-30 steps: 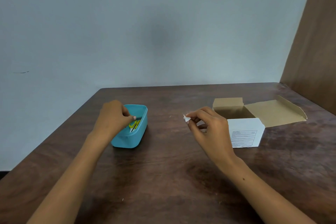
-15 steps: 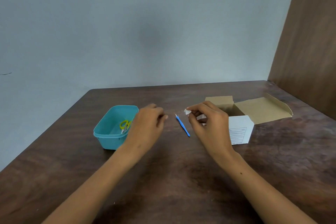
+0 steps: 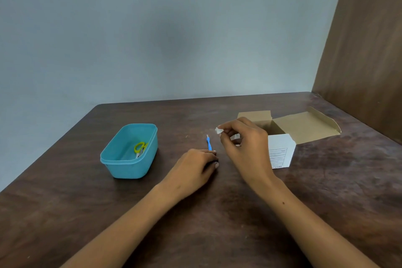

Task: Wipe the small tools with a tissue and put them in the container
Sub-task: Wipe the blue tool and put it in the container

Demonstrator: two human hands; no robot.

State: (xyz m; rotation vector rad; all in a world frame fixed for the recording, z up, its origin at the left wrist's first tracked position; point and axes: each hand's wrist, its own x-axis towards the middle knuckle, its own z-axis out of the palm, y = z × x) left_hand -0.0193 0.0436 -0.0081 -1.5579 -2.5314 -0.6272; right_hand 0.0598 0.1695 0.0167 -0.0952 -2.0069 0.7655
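1. Left hand (image 3: 193,166): bare, no glove; short nails.
2. Right hand (image 3: 244,144): bare, no glove.
3. Both forearms: bare to the frame edge; small dark mole on the right one.

The skinny blue tool (image 3: 209,144) lay flat on the desk (image 3: 217,213), its near end under the left hand (image 3: 195,165) fingertips. A crumpled bit of white tissue (image 3: 218,131) was pinched in the right hand (image 3: 245,143). The teal container (image 3: 121,165) sat open off to the left, with yellow-handled scissors (image 3: 140,148) inside.
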